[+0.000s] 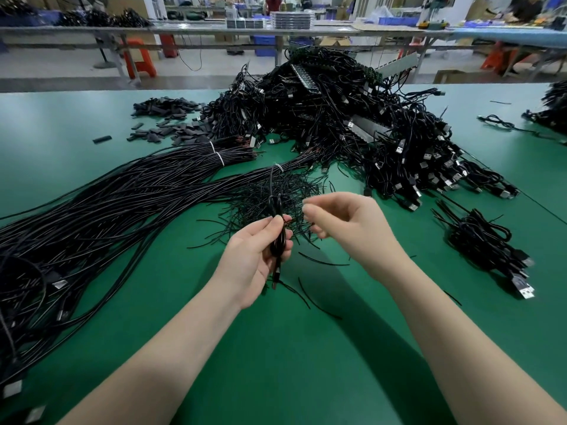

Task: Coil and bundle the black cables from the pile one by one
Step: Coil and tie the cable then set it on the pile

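My left hand (260, 253) grips the coiled black cable (278, 237), its long axis running near to far, while my right hand (343, 222), just to its right, curls its fingers around something too thin to tell, perhaps a tie.

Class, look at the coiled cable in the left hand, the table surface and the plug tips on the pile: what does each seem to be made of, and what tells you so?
Coiled cable: probably matte black plastic or rubber sheathing; it bends into tight loops.
Table surface: looks like a smooth green mat, perhaps rubber or vinyl; soft sheen, no grain.
Plug tips: apparently bright metal shells; silvery and reflective.
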Motion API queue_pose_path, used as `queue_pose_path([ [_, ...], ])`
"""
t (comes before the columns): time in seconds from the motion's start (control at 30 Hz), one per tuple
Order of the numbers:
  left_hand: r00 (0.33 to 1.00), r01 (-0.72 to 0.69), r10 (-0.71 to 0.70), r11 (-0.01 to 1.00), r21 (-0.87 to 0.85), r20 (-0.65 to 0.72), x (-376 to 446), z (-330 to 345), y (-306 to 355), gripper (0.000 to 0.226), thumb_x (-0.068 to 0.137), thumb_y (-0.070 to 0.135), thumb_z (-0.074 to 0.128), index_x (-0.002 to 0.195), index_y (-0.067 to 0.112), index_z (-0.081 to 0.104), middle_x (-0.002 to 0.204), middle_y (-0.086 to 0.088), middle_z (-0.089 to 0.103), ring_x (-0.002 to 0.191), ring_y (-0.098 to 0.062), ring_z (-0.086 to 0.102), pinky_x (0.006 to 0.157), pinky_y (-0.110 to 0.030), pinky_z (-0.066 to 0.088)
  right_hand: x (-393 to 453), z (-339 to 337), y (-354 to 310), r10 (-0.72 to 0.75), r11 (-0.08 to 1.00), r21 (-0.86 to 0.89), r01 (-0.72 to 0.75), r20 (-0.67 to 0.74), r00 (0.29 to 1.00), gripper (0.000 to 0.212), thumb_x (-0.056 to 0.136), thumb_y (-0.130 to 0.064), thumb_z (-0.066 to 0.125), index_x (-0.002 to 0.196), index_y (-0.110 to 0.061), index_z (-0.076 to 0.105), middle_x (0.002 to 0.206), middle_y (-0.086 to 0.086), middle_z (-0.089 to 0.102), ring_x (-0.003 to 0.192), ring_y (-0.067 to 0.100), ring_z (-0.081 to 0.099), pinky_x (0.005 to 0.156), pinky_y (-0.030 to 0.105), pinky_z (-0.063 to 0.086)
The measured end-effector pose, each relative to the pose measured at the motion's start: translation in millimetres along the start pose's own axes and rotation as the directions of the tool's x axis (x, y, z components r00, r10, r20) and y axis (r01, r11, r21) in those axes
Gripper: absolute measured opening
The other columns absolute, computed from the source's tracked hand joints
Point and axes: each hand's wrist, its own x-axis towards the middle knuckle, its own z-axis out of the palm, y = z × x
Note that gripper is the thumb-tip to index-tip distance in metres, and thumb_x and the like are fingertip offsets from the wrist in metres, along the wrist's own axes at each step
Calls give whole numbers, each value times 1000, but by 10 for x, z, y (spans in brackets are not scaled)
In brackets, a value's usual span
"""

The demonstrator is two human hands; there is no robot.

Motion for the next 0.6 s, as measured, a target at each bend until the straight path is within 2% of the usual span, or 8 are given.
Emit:
queue_pose_path([
  [0.03,1000,-16,16,1000,13,0,-5,1,-2,15,79,25,66,79,18,79,70,2,67,60,-8,62,55,-19,52,0,-4,3,88,993,72,-91,47,995,14,85,-27,73,86,-13,74,75,0,73,65,9,66,64,23,55],
  [0.1,1000,-28,27,999,38,15,-18,4,-5,15,77,27,67,80,20,80,70,3,67,61,-8,62,56,-19,51,-11,17,10,160,976,126,-175,121,980,16,85,-28,72,76,-15,74,74,2,73,64,10,66,61,22,53],
  [0.27,998,-15,14,1000,21,59,-38,9,-12,16,74,27,69,81,19,80,71,1,67,60,-10,64,55,-20,52,-24,71,6,166,974,130,-185,144,976,16,91,-20,66,77,-12,69,68,-3,68,62,9,63,60,21,51],
  [0.37,993,-11,12,1000,-12,114,-53,22,-27,14,75,26,67,80,21,80,70,1,68,60,-9,64,55,-20,52,-35,130,18,203,950,210,-229,140,969,17,93,-17,62,81,-6,66,65,-2,64,58,8,58,58,20,48],
  [0.47,993,-67,67,998,-9,99,-40,8,-37,15,77,26,67,82,20,79,73,0,69,61,-10,63,56,-20,51,-60,178,-10,276,902,293,-319,179,945,20,91,-26,64,79,-13,72,71,0,68,60,9,58,56,19,47],
  [0.53,992,-103,102,995,10,74,-28,-6,-33,16,76,26,68,83,18,79,76,-2,71,62,-11,63,57,-21,51,-68,170,-33,311,892,279,-356,195,930,24,82,-38,71,68,-20,75,73,0,71,61,9,59,55,18,46],
  [0.6,988,-141,136,988,62,76,-27,-11,-24,16,75,26,67,82,18,80,76,-1,72,62,-10,63,58,-20,52,-75,163,-34,312,900,240,-362,222,924,23,74,-42,76,70,-19,76,74,2,71,63,9,58,55,17,45],
])
